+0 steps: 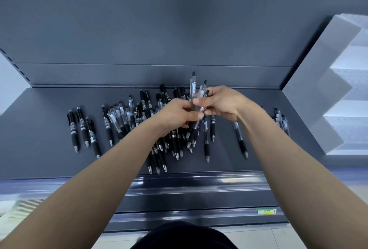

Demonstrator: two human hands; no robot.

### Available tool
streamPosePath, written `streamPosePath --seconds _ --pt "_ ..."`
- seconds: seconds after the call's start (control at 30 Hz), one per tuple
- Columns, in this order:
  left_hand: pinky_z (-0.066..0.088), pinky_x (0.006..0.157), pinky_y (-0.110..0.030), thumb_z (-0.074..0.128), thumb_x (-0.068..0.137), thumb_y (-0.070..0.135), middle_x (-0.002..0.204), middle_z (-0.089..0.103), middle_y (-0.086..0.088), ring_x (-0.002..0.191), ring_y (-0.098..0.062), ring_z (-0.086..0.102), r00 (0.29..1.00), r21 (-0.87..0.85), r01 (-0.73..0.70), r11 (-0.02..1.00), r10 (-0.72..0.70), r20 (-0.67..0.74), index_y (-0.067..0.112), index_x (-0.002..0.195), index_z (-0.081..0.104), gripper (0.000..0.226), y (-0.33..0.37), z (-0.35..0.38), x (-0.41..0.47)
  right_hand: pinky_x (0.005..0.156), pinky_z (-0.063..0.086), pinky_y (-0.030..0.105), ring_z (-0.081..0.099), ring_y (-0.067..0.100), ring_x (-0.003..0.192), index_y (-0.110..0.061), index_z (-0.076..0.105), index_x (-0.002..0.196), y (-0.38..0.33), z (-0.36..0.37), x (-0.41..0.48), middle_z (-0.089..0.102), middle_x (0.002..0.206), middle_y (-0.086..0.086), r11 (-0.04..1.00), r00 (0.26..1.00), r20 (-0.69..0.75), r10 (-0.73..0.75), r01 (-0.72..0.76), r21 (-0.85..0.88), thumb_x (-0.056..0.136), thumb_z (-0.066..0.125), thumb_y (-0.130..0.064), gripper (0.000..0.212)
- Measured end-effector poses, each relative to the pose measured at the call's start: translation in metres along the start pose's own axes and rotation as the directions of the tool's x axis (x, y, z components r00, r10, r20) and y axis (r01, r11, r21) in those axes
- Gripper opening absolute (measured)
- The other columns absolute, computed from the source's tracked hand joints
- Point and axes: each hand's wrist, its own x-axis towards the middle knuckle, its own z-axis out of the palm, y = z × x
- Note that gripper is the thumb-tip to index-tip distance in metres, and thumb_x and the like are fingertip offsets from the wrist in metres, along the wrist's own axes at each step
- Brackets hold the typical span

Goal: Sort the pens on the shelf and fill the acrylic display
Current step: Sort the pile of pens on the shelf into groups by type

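Head view: loose pens [127,118] on shelf [39,129]

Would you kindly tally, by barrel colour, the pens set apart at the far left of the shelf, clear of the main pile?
Black-barrelled pens: 3
Any other colour: 0
Total: 3
The main pile is too tangled to count.
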Motion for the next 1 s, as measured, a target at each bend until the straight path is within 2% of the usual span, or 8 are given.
streamPosePath --seconds 0.1,0.3,0.43,0.57,0.7,0.83,0.93,1.0 --pt "0.039 0.060 -0.021 0.069 0.084 0.017 0.071 0.062 0.009 0.066 -0.005 0.052 0.999 0.008 0.031 0.999 -0.031 -0.009 0.017 0.084 0.067 0.002 -0.004 -0.009 -0.004 0.054 0.054 0.014 0.064 0.008 0.057 -0.008 0.062 0.072 -0.003 0.008 0.001 0.066 0.061 0.000 1.000 0.999 0.022 -0.023 0.023 -0.003 0.083 0.063 0.006 0.018" --pt "0.037 0.057 -0.023 0.073 0.080 0.016 0.072 0.064 0.006 0.067 -0.008 0.053 0.992 -0.022 0.086 0.996 -0.088 -0.096 0.020 0.079 0.069 0.005 -0.011 -0.033 -0.015 0.066 0.058 0.018 0.069 0.013 0.066 -0.001 0.065 0.088 -0.010 0.029 0.009 0.067 0.083 0.011 0.998 0.996 0.077 -0.054 0.056 -0.026 0.082 0.058 0.015 0.019" --pt "0.037 0.056 -0.017 0.075 0.076 0.011 0.065 0.065 0.008 0.052 0.002 0.053 0.991 -0.041 0.070 0.997 -0.074 -0.108 0.012 0.081 0.072 0.006 -0.012 -0.041 -0.021 0.056 0.053 0.016 0.066 0.008 0.058 -0.005 0.066 0.080 -0.014 0.045 0.011 0.069 0.064 0.001 0.997 0.993 0.089 -0.073 0.075 -0.024 0.081 0.064 0.007 0.012" --pt "0.033 0.042 -0.007 0.075 0.077 0.008 0.045 0.056 0.016 0.037 0.005 0.045 0.996 -0.050 0.053 0.997 -0.056 -0.073 0.010 0.081 0.069 0.007 -0.007 -0.031 -0.019 0.047 0.046 0.014 0.060 0.005 0.049 -0.006 0.066 0.073 -0.015 0.047 0.005 0.066 0.056 -0.002 0.994 0.997 0.038 -0.063 0.066 -0.092 0.083 0.067 -0.003 0.010" --pt "0.035 0.043 -0.013 0.075 0.077 0.012 0.054 0.052 0.003 0.046 -0.005 0.043 0.999 0.020 0.034 0.999 -0.034 -0.026 0.009 0.070 0.066 0.012 0.002 -0.010 -0.010 0.047 0.044 0.015 0.055 0.008 0.049 -0.009 0.065 0.069 -0.013 0.017 -0.011 0.064 0.057 -0.002 0.982 0.993 -0.114 -0.032 0.010 -0.187 0.082 0.070 -0.008 0.014" --pt "0.043 0.057 -0.021 0.073 0.080 0.012 0.068 0.056 -0.004 0.059 -0.012 0.050 0.999 0.147 -0.006 0.989 0.014 -0.050 -0.001 0.089 0.068 0.017 0.006 0.011 0.004 0.042 0.039 0.015 0.049 0.009 0.042 -0.004 0.064 0.083 -0.010 -0.037 -0.035 0.057 0.067 0.006 0.877 0.917 -0.397 0.024 -0.210 -0.432 0.081 0.074 -0.016 0.015" --pt "0.043 0.069 -0.024 0.071 0.081 0.012 0.071 0.058 -0.003 0.066 -0.015 0.053 0.991 0.304 -0.012 0.953 0.053 -0.126 0.005 0.087 0.067 0.010 0.004 0.022 0.012 0.047 0.045 0.015 0.057 0.015 0.062 -0.007 0.058 0.073 0.002 -0.065 -0.049 0.060 0.081 0.006 0.852 0.885 -0.446 0.137 -0.335 -0.403 0.083 0.071 -0.010 0.017" --pt "0.043 0.065 -0.027 0.069 0.082 0.012 0.075 0.055 -0.009 0.068 -0.020 0.051 0.982 0.442 -0.009 0.897 0.092 -0.165 0.011 0.079 0.060 0.010 0.003 0.027 0.013 0.044 0.047 0.016 0.059 0.014 0.053 -0.006 0.057 0.070 0.013 -0.077 -0.053 0.058 0.078 0.008 0.809 0.862 -0.473 0.182 -0.404 -0.426 0.083 0.071 -0.007 0.018"
